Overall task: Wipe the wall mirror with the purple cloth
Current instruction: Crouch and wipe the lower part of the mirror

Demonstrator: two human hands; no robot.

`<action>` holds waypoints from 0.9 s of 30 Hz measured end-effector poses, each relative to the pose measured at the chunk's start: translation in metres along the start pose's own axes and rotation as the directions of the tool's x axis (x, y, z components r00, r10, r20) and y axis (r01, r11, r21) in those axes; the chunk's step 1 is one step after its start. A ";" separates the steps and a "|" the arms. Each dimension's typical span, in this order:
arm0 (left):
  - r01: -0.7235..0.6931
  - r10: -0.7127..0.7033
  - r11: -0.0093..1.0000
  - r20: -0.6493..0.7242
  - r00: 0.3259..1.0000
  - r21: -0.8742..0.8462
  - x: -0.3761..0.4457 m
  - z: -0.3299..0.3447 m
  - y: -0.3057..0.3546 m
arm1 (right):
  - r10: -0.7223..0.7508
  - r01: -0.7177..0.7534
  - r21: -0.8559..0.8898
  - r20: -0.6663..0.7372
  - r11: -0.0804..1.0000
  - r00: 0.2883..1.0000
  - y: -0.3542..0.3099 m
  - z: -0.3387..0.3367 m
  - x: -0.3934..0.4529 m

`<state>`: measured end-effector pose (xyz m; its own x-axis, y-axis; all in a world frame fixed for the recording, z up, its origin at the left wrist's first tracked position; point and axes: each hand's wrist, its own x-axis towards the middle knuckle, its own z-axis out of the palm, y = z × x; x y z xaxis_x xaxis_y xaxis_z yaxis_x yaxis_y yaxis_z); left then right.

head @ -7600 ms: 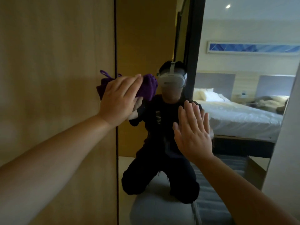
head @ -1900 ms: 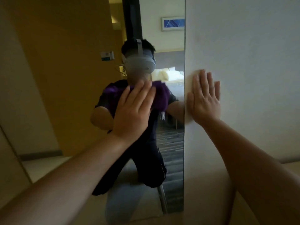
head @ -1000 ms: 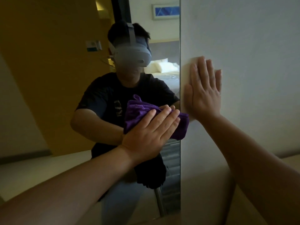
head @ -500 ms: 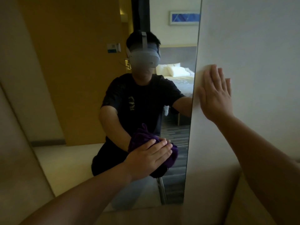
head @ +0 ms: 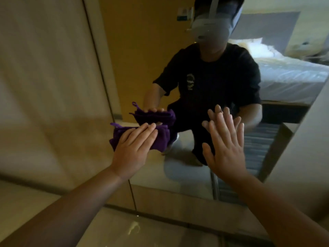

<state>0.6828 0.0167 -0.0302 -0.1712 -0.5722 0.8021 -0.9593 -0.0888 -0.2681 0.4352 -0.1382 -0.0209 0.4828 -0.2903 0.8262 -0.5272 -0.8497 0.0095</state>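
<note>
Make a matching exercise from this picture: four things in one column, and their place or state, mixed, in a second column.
Things:
1. purple cloth
2. left hand
3. right hand
4. wall mirror

Places or states:
A. fingers spread, palm toward the glass, holds nothing
B. shows a kneeling person and a bed
C. bunched at the lower left edge of the glass, under a hand
D. lies with straight fingers on the cloth

Pairs: 1-C, 2-D, 3-A, 4-B
</note>
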 end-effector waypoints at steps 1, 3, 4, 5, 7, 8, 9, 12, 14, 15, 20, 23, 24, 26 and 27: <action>0.006 -0.006 1.000 0.008 1.000 0.010 -0.008 -0.003 -0.011 | -0.005 0.005 -0.009 0.023 1.000 1.000 -0.008 0.006 -0.001; -0.001 0.001 1.000 0.005 1.000 0.025 -0.017 -0.006 -0.030 | -0.019 0.022 -0.041 0.064 0.999 0.998 -0.024 0.017 -0.002; -0.012 0.013 1.000 -0.005 1.000 0.026 -0.019 -0.005 -0.037 | -0.030 0.035 -0.062 0.077 0.997 0.997 -0.031 0.023 -0.003; -0.026 0.026 0.999 -0.020 0.999 0.023 -0.020 -0.002 -0.043 | -0.045 0.052 -0.082 0.079 0.995 0.996 -0.038 0.029 -0.005; -0.046 0.046 0.999 -0.068 0.997 0.012 -0.022 0.005 -0.050 | -0.084 0.092 -0.121 0.063 0.988 0.994 -0.051 0.047 -0.007; -0.052 0.052 0.999 -0.092 0.994 0.004 -0.023 0.010 -0.053 | -0.096 0.104 -0.143 0.062 0.984 0.993 -0.057 0.057 -0.008; -0.059 0.057 0.998 -0.115 0.992 -0.009 -0.024 0.015 -0.055 | -0.094 0.104 -0.167 0.066 0.980 0.993 -0.061 0.066 -0.009; -0.084 0.077 0.996 -0.181 0.981 -0.028 -0.018 0.028 -0.064 | -0.050 0.062 -0.282 0.051 0.957 0.997 -0.062 0.094 -0.008; -0.111 0.102 0.994 -0.237 0.966 -0.024 -0.006 0.037 -0.075 | -0.054 0.052 -0.368 0.006 0.928 0.999 -0.057 0.107 -0.009; -0.127 0.118 0.992 -0.271 0.955 -0.015 0.001 0.041 -0.080 | -0.067 0.053 -0.393 -0.022 0.918 0.997 -0.055 0.112 -0.010; -0.193 0.206 0.978 -0.383 0.901 0.073 0.012 0.066 -0.083 | -0.141 0.072 -0.404 -0.145 0.912 0.979 -0.049 0.124 -0.009; -0.195 0.208 0.978 -0.387 0.898 0.075 -0.014 0.093 -0.068 | -0.153 0.064 -0.396 -0.198 0.916 0.968 -0.046 0.127 -0.008; -0.200 0.212 0.977 -0.381 0.900 0.072 -0.027 0.103 -0.063 | -0.156 0.066 -0.394 -0.200 0.917 0.967 -0.045 0.128 -0.009; -0.231 0.243 0.970 -0.370 0.897 0.078 -0.056 0.123 -0.052 | -0.160 0.070 -0.396 -0.199 0.916 0.967 -0.044 0.130 -0.009; -0.249 0.261 0.965 -0.371 0.891 0.080 -0.072 0.131 -0.047 | -0.159 0.068 -0.394 -0.202 0.916 0.966 -0.044 0.130 -0.009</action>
<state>0.7695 -0.0453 -0.1452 -0.4859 -0.2309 0.8429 -0.8653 -0.0085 -0.5011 0.5448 -0.1558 -0.1025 0.4091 -0.0564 0.9107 -0.7258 -0.6250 0.2873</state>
